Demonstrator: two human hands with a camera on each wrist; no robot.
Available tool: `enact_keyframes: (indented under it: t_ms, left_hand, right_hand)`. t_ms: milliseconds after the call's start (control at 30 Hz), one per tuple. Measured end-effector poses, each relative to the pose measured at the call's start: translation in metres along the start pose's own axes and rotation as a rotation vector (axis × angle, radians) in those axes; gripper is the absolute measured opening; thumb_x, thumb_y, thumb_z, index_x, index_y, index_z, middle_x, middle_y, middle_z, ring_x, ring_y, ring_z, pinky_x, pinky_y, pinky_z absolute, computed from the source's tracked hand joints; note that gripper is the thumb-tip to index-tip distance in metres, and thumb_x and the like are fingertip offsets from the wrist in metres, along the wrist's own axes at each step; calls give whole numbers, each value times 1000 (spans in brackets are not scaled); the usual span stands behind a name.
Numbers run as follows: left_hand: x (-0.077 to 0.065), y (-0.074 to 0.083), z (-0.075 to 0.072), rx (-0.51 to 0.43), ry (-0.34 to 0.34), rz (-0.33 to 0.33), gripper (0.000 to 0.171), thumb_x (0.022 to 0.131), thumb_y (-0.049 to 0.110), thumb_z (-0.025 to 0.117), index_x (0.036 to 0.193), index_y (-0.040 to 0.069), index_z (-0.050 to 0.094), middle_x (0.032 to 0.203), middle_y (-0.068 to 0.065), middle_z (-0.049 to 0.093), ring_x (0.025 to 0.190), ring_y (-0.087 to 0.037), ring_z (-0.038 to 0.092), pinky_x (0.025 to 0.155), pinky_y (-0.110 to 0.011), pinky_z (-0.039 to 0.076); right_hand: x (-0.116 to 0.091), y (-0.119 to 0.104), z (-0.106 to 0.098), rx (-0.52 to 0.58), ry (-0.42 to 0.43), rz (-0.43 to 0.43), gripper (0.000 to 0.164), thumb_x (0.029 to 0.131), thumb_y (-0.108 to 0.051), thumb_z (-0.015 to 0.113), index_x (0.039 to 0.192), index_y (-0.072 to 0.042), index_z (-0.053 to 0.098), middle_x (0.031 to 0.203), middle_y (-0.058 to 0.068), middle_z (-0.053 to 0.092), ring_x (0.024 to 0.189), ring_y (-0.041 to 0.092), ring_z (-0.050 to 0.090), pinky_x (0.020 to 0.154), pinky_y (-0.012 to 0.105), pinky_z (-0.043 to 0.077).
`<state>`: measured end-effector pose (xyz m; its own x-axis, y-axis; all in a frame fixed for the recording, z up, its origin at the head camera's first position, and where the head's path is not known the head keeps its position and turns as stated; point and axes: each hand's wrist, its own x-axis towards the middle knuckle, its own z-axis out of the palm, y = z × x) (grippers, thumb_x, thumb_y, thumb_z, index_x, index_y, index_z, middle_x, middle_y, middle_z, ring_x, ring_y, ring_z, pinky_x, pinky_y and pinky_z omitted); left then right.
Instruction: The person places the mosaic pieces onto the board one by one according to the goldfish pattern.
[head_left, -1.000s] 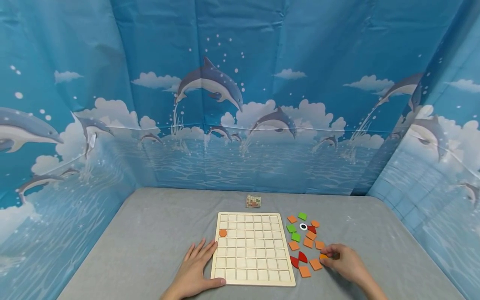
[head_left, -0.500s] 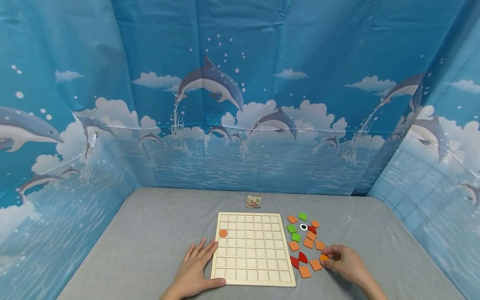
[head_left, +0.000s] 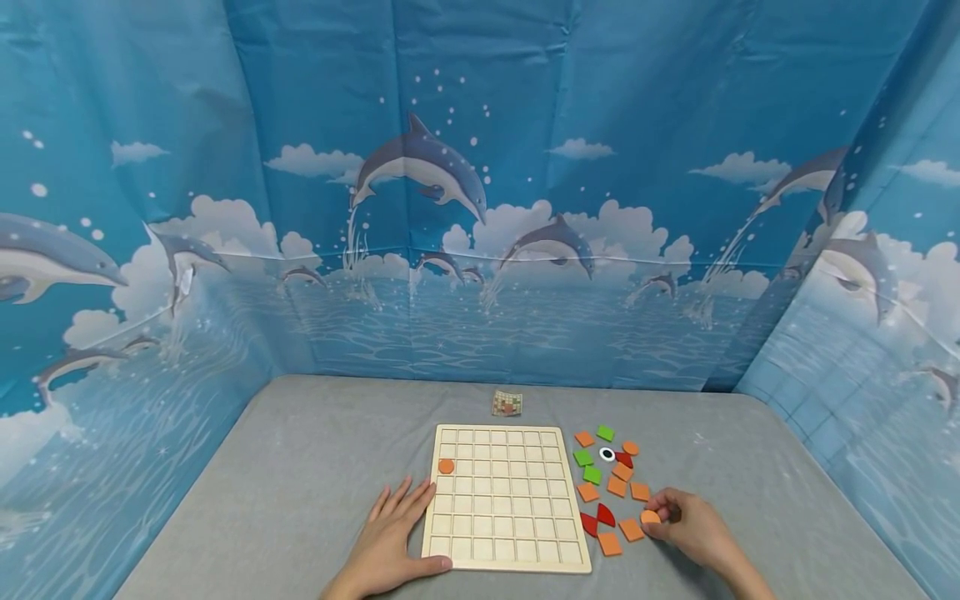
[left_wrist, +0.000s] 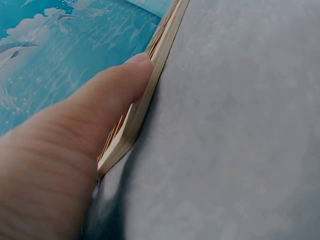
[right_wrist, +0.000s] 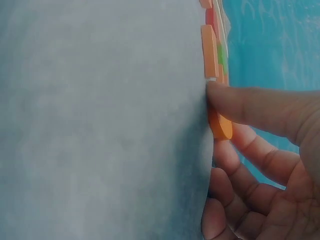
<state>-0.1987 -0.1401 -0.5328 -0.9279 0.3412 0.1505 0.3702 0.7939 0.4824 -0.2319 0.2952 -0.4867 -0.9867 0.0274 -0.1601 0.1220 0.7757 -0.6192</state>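
Observation:
My left hand (head_left: 393, 533) lies spread at the left side of a pale wooden grid board (head_left: 504, 569), fingers straight. Its thumb (left_wrist: 135, 75) rests on the board's near edge by the left corner. One orange disc (head_left: 446, 466) sits in a cell of the left column, third row from the far side. Right of the board, my right hand (head_left: 693, 525) pinches another orange disc (head_left: 650, 517) between thumb and fingers, at the near right of the loose pieces. The right wrist view shows this orange disc (right_wrist: 222, 129) tilted under the thumb, partly covered.
Several orange squares (head_left: 632, 529), green squares (head_left: 583, 457) and red quarter-round pieces (head_left: 606, 515) lie loose beside the board. A white piece with a black centre (head_left: 607, 454) is among them. A small printed card (head_left: 507, 403) lies beyond the board on the grey cloth (head_left: 337, 442).
The disc in my right fingers has turned slightly, showing more of its round face. My right hand shifts only a little; the left hand and board stay put.

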Motion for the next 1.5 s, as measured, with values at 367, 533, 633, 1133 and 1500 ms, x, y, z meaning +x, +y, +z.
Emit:
enact_keyframes:
  t_ms: [367,533,633,1133,1500]
  left_hand:
    - [0,1,0,-16,12,1,102,72,75,59,148,12,35,151,-3,33,140,-32,17,108,-55,4]
    - [-1,0,0,-20,11,0,101,72,75,59,149,13,35,151,-3,33,140,-32,16,108,-55,4]
    - [-1,0,0,-25,6,-2,101,72,74,59,149,13,35,151,-3,33,141,-31,16,108,-54,4]
    - [-1,-1,0,-15,-3,-12,101,73,75,58,149,14,34,151,-1,32,141,-30,15,108,-54,3]
    - [-1,1,0,-11,-1,-3,100,73,75,58,149,14,35,151,-2,32,141,-31,16,109,-54,4]
  right_hand:
    - [-2,3,2,-6,22,-41,21,75,-16,80,88,-8,64,66,0,50,59,17,45,54,30,35]
    - [-3,2,2,-6,40,-40,19,77,-14,79,87,-7,65,66,0,50,60,17,45,54,30,35]
    - [-3,1,2,-3,49,-41,18,78,-15,78,87,-6,66,67,0,50,61,17,45,55,30,36]
    - [-6,-19,5,-1,136,-40,22,81,-19,76,86,-4,62,67,-1,55,59,15,49,50,30,41]
    - [-11,-46,17,92,77,-106,18,79,-21,77,81,-11,62,67,-1,55,58,16,48,47,26,37]
